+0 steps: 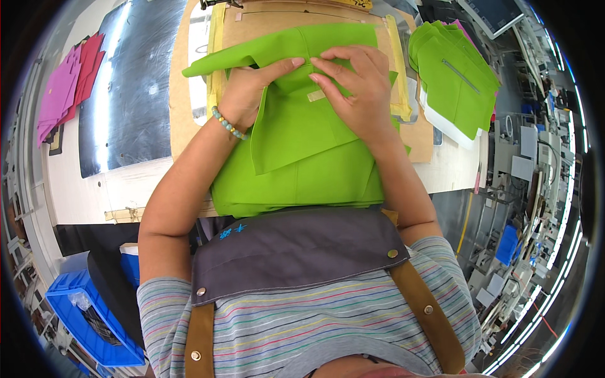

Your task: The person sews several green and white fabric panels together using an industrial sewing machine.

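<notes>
A green fabric piece [296, 151] with seams lies in layers on a tan board [183, 113], its upper edge lifted in a long fold. My left hand [251, 91], with a beaded bracelet at the wrist, grips this fold, thumb on top and fingers mostly hidden underneath. Beside that thumb my right hand [359, 88] has curled fingertips pinched on the green fabric at a seam. A small pale strip [315, 95] sits on the fabric just below them. Yellow tape [400, 69] runs along both sides of the board.
Pink and red pieces [63, 88] lie at the left beside a metal plate [123, 88]. Green cut pieces [454, 75] are stacked at the right, near a screen [491, 12]. A blue bin [88, 321] stands below the table's left side. A workshop with lights stretches along the right.
</notes>
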### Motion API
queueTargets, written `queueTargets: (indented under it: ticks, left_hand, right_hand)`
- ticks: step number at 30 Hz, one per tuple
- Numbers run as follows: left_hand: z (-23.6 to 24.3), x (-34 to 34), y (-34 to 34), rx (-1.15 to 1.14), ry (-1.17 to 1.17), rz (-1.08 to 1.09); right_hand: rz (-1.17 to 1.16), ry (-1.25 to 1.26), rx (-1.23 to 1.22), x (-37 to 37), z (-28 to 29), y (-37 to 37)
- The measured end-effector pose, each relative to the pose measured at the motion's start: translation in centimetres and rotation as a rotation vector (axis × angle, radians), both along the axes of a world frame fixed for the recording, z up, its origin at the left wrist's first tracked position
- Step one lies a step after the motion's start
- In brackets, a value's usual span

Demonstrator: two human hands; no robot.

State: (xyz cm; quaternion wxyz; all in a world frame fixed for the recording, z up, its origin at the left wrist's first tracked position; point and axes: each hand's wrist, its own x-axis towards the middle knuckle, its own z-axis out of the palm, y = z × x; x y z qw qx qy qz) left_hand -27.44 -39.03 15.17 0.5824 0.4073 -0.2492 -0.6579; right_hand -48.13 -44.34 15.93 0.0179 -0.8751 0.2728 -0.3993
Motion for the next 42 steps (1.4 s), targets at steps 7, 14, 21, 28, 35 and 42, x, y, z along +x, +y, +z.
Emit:
queueTargets:
  ticks: [7,14,21,28,35,42]
  left_hand:
    - [0.0,-0.2,-0.4,0.046,0.018,-0.048]
    - [-1.1,0.5,-0.9,0.123,0.077,-0.056]
    - [-0.6,0.6,-0.9,0.155,0.104,-0.087]
    - [-1.3,1.5,-0.9,0.094,0.251,-0.035]
    - [1.2,0.7,-0.2,0.075,-0.078,-0.052]
    - [-0.4,0.4,-0.7,-0.052,-0.390,-0.034]
  right_hand:
    - [0.192,-0.006,-0.260,0.4,-1.3,-1.1]
    - [0.390,0.064,-0.405,0.6,-1.2,-3.1]
    - [0.391,0.173,-0.268,0.7,0.3,-3.1]
    - [-0.074,-0.114,-0.253,-1.1,1.8,-3.6]
    - [-0.052,-0.587,1.298,-1.8,1.0,-1.5]
    - [0.017,-0.681,1.317,-1.7,-1.3,-1.9]
